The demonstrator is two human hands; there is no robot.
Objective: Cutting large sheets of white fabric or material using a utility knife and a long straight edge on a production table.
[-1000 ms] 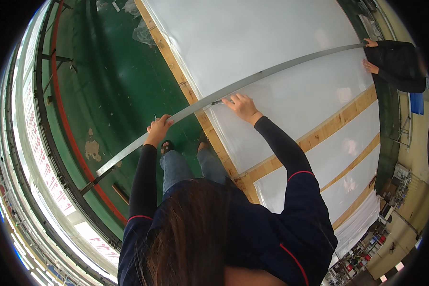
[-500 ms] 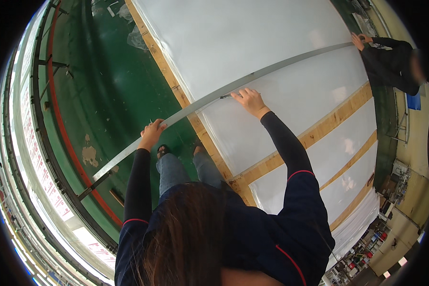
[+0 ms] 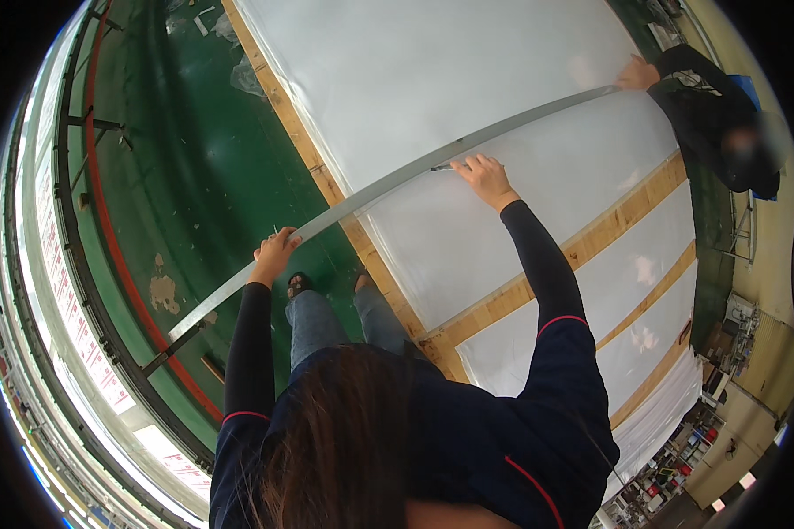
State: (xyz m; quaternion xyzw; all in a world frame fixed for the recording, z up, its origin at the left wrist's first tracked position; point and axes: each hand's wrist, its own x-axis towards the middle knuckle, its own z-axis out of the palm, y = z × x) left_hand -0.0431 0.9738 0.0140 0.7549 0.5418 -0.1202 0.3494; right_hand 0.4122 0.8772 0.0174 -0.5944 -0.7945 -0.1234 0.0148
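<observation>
A long grey metal straightedge point(image 3: 379, 188) runs slantwise across a white sheet-covered panel point(image 3: 468, 62), and its left part reaches out over the floor. My left hand point(image 3: 273, 256) is wrapped round the bar where it overhangs, left of the panel's edge. A thin pale piece sticks up by those fingers, too small to name. In my right hand point(image 3: 485, 179) is a slim pointed tool point(image 3: 442, 167), knife-like or pen-like. Its tip lies on the white sheet close along the near side of the straightedge. Another person's hand point(image 3: 635, 74) presses the bar's far right end.
Wooden strips point(image 3: 326, 183) edge and cross the white panel. The floor point(image 3: 212, 150) at the left is green, with scraps of clear plastic point(image 3: 247, 75) at the back. A red-edged rail point(image 3: 106, 203) curves along the left. The other person in black point(image 3: 701, 132) leans over the right edge.
My right hand and its tool have moved right along the straightedge. The bar has shifted slightly leftward with my left hand. The other person has leaned in and reaches farther over the panel.
</observation>
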